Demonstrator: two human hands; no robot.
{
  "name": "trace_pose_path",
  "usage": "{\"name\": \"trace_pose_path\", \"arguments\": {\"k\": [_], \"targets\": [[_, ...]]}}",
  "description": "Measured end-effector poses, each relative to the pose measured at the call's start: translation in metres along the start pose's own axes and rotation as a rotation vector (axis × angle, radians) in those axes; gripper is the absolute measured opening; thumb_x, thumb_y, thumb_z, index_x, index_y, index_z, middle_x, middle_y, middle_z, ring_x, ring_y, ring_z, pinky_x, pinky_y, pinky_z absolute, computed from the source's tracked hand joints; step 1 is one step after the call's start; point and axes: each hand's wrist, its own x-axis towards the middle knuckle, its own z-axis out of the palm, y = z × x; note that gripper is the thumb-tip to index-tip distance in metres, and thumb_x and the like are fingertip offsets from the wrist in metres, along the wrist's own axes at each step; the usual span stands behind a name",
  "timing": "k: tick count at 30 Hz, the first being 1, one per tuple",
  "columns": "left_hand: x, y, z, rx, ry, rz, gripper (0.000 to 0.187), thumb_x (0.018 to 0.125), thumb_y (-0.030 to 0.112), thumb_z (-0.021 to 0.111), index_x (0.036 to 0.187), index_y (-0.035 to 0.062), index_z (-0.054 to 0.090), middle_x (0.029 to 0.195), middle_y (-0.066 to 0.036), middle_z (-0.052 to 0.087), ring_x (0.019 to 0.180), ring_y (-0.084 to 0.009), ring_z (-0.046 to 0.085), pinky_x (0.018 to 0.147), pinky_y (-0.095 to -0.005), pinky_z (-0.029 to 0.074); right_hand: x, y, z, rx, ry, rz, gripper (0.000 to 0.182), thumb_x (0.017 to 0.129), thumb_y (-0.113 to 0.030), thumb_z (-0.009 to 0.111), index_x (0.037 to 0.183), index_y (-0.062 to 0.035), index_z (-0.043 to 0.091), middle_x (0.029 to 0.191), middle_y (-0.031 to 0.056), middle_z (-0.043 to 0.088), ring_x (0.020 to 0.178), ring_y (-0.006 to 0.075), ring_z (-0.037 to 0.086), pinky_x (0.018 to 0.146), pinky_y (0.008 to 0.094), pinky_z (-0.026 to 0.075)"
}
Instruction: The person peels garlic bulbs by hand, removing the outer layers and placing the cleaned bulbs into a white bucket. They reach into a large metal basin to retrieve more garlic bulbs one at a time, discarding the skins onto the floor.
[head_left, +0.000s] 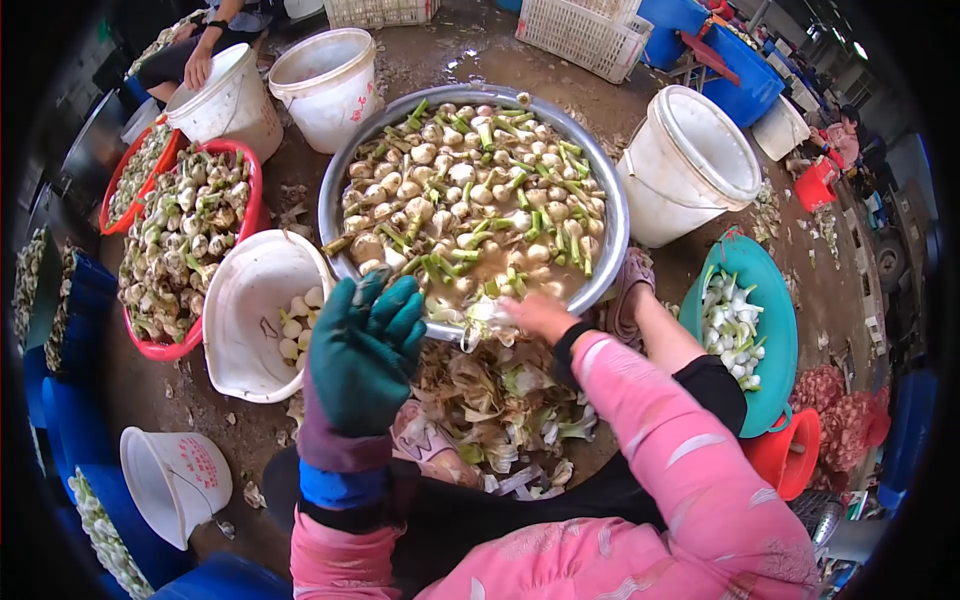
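Note:
My left hand (366,350), in a dark green glove, is held up with its fingers spread slightly over the near left rim of a large metal basin (330,190). The basin holds garlic bulbs (462,175) with cut green stems in muddy water. My bare right hand (540,318) is smeared by motion at the basin's near rim. Its fingertips are right at a pale, whitish piece of garlic (484,315); I cannot tell if they grip it. Below the rim, a heap of brown and pale peels (500,400) lies between my feet.
Left of the basin, a white bucket (232,370) holds peeled garlic, beside a red tub (160,349) of unpeeled bulbs. To the right stand a lidded white bucket (655,190) and a teal basin (780,350) with peeled, stemmed garlic. Another person's hand (198,68) rests at a bucket.

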Motion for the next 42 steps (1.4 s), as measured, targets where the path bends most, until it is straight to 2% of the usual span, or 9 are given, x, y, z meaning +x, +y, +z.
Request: {"name": "trace_pose_path", "arguments": {"k": [6,11,17,21,23,27,31,37,42], "targets": [[0.013,-0.001,-0.015,0.013,0.086,0.025,0.035,0.083,0.033,0.048,0.107,0.0079,0.050,0.100,-0.008,0.058,0.086,-0.0193,0.056,0.072,-0.0325,0.047,-0.001,-0.084,0.042,0.161,0.069,0.107,0.056,0.078,-0.042,0.050,0.110,0.0031,0.042,0.111,0.0260,0.048,0.106,0.0375,0.046,0.089,0.0465,0.035],[0.025,0.003,-0.019,-0.031,0.140,-0.026,0.034,0.082,0.033,0.050,0.104,0.0074,0.050,0.098,-0.010,0.058,0.085,-0.0212,0.056,0.072,-0.0318,0.046,0.010,-0.056,0.017,0.115,0.108,-0.344,0.020,0.078,-0.011,0.043,0.088,0.0018,0.054,0.081,0.0236,0.058,0.068,0.0346,0.058,0.063,0.0388,0.047],[0.027,0.010,-0.022,-0.035,0.108,-0.037,0.034,0.082,0.033,0.051,0.104,0.0074,0.049,0.095,-0.010,0.058,0.082,-0.0213,0.057,0.072,-0.0322,0.047,0.000,0.002,-0.021,1.487,0.027,-0.125,0.025,0.083,-0.004,0.043,0.106,0.0018,0.052,0.090,0.0113,0.060,0.068,0.0175,0.060,0.056,0.0255,0.050],[0.021,0.010,-0.021,-0.057,0.083,-0.049,0.034,0.083,0.033,0.050,0.105,0.0075,0.049,0.096,-0.011,0.058,0.083,-0.0216,0.057,0.071,-0.0321,0.047,-0.043,-0.003,-0.057,1.641,-0.178,-0.253,0.023,0.086,-0.005,0.040,0.106,0.0014,0.050,0.095,0.0120,0.059,0.084,0.0190,0.061,0.058,0.0286,0.053],[0.015,0.010,-0.019,-0.036,0.048,-0.019,0.034,0.083,0.033,0.049,0.106,0.0074,0.048,0.097,-0.011,0.058,0.084,-0.0210,0.057,0.071,-0.0315,0.046,-0.055,0.004,-0.054,1.555,-0.222,-0.250,0.023,0.084,-0.009,0.043,0.104,0.0004,0.051,0.092,0.0100,0.060,0.081,0.0181,0.061,0.058,0.0281,0.051],[0.001,0.017,-0.015,-0.036,0.072,0.066,0.034,0.084,0.032,0.048,0.107,0.0078,0.047,0.098,-0.010,0.057,0.084,-0.0202,0.057,0.072,-0.0303,0.046,-0.080,0.002,-0.035,-0.566,-0.114,-0.357,0.020,0.075,-0.019,0.050,0.086,-0.0063,0.061,0.081,0.0115,0.061,0.071,0.0246,0.059,0.061,0.0347,0.047],[-0.014,0.022,-0.011,-0.052,0.045,0.097,0.035,0.084,0.033,0.047,0.107,0.0076,0.048,0.099,-0.009,0.057,0.085,-0.0186,0.056,0.074,-0.0297,0.045,-0.044,-0.027,-0.025,-0.041,0.582,-0.521,0.018,0.072,-0.020,0.050,0.080,-0.0101,0.062,0.073,0.0094,0.060,0.072,0.0266,0.058,0.064,0.0374,0.045],[-0.011,0.014,-0.012,-0.043,0.053,0.090,0.034,0.083,0.033,0.048,0.104,0.0069,0.050,0.098,-0.009,0.058,0.086,-0.0198,0.056,0.072,-0.0310,0.046,0.020,-0.062,0.021,-0.655,-0.057,-0.300,0.026,0.078,-0.018,0.042,0.089,-0.0071,0.063,0.095,0.0133,0.061,0.089,0.0300,0.057,0.078,0.0380,0.043],[0.021,0.002,-0.031,-0.030,0.111,-0.026,0.034,0.083,0.035,0.048,0.104,0.0083,0.050,0.097,-0.009,0.058,0.085,-0.0199,0.057,0.070,-0.0309,0.046,0.046,-0.040,0.004,-0.522,-0.132,-0.328,0.024,0.073,-0.017,0.050,0.088,-0.0035,0.063,0.094,0.0165,0.060,0.085,0.0305,0.058,0.073,0.0365,0.046]]}}
